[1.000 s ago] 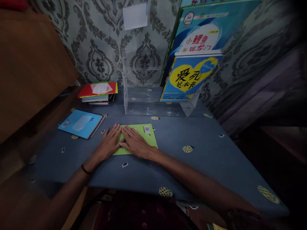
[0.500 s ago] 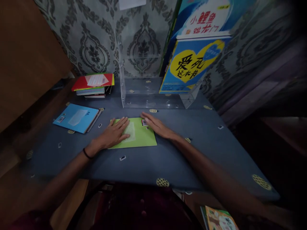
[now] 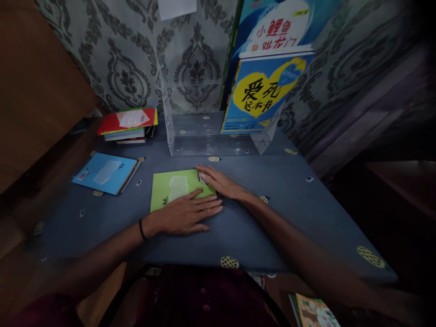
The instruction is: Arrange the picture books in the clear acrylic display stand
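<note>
A green book lies flat on the table, its back cover with a pale text patch facing up. Over the book's near edge and lower right corner my left hand is laid, fingers spread and pointing right. My right hand rests on the upper right corner of the book, fingers outstretched and close together, partly hiding a small barcode label. Neither hand grips anything. Left of the book lies a blue book on top of another one.
A stack of books with a red cover on top sits at the back left. Behind the hands stands a clear acrylic rack, holding a blue and yellow book and a larger one. Another book is below the table's front edge.
My left hand has moved from the book's left part to its near right edge, uncovering the text patch. My right hand stays at the upper right corner. The view has shifted slightly.
</note>
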Motion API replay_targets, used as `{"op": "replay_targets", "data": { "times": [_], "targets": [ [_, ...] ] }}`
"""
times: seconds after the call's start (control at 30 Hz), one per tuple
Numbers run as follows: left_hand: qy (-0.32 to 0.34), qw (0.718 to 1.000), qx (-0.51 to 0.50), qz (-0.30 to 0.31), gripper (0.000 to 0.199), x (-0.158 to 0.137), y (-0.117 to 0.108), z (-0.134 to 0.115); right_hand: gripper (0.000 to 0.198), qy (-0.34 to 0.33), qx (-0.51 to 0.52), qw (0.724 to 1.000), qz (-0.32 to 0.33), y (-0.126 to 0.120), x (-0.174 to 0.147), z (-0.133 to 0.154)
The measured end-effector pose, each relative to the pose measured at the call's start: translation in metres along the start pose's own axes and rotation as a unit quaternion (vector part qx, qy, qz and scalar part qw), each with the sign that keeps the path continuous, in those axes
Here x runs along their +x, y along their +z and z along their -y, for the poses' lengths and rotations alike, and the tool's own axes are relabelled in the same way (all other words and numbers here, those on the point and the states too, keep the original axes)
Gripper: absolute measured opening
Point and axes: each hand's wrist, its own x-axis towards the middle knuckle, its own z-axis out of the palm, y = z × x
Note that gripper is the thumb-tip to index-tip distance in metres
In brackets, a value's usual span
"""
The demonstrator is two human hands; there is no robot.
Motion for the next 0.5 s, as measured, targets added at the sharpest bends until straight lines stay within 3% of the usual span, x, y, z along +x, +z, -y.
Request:
{"op": "replay_targets", "data": {
  "times": [0.3, 0.5],
  "targets": [
    [-0.079, 0.997, 0.003, -0.023, 0.071, -0.054, 0.004, -0.011, 0.065, -0.040, -0.160, 0.986, 0.010, 0.011, -0.004, 0.001],
    [-0.197, 0.978, -0.020, -0.062, 0.068, -0.093, 0.006, 0.019, 0.059, -0.037, -0.257, 0.965, 0.024, 0.023, -0.011, 0.022]
  ]
}}
